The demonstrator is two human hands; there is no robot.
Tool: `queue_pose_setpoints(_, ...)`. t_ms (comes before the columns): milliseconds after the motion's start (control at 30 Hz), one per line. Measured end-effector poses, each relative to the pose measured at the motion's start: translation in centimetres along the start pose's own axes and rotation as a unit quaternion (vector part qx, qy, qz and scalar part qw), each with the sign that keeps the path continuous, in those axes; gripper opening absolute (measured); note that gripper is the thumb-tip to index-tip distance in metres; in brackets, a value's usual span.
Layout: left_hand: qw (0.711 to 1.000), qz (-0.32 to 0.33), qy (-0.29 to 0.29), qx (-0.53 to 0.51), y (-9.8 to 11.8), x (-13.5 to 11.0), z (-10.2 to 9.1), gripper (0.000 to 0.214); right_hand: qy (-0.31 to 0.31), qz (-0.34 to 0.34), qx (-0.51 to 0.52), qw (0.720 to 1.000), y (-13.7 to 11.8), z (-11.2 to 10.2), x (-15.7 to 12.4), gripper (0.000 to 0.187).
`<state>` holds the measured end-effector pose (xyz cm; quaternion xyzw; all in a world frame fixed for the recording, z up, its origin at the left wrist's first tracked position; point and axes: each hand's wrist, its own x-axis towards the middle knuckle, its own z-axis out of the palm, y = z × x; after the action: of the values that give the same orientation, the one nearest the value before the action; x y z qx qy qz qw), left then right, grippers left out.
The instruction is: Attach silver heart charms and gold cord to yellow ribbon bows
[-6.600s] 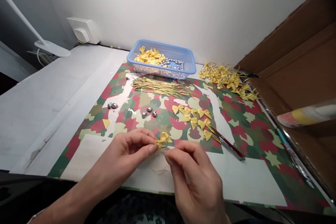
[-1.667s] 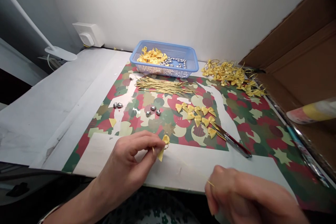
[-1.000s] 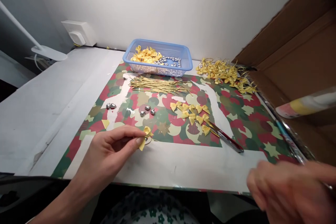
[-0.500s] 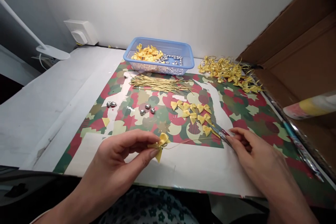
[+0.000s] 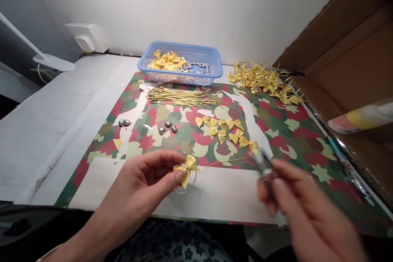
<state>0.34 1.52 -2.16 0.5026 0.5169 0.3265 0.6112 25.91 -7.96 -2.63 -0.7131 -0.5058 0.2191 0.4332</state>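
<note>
Yellow ribbon bow (image 5: 186, 167) is pinched between the thumb and forefinger of the left hand (image 5: 144, 180) at lower centre of the frame, held just above the white margin of the patterned paper sheet (image 5: 288, 131). A thin gold cord (image 5: 221, 162) is seen looping under the bow and trailing towards the right of the frame. At lower right, the right hand (image 5: 301, 213) is blurred; its fingers are closed around a slim metal tool (image 5: 262, 163), whose tip is pointed up and left, near the end of the cord. Further up, a cluster of loose bows (image 5: 225, 129) is laid out on the sheet at centre, with small silver hearts (image 5: 167, 127) to its left. Beyond them a bundle of gold cords (image 5: 181, 96) is spread crosswise. Behind it a blue basket (image 5: 215, 59) is set against the wall, holding more bows and silver pieces. A heap of corded bows (image 5: 264, 82) is piled at upper right, beside a cardboard box (image 5: 353, 61). A wall socket (image 5: 86, 37) is mounted at upper left.
</note>
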Motion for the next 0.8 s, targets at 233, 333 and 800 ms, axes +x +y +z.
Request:
queue_pose_setpoints(233,0.998,0.044,0.052,0.011,-0.7,-0.7,0.6,0.014,-0.211,-0.063,0.098,0.971,-2.3,5.2,-0.7,0.041)
queue_pose_setpoints(333,0.998,0.01,0.036,-0.041,-0.7,-0.5,0.5,0.019,-0.24,-0.032,0.157,0.958,-2.3,6.1,-0.3,0.051)
queue_pose_setpoints(800,0.996,-0.013,0.049,-0.068,-0.7,-0.3,0.3,0.014,-0.326,-0.007,0.129,0.937,-4.0,6.0,0.9,0.05)
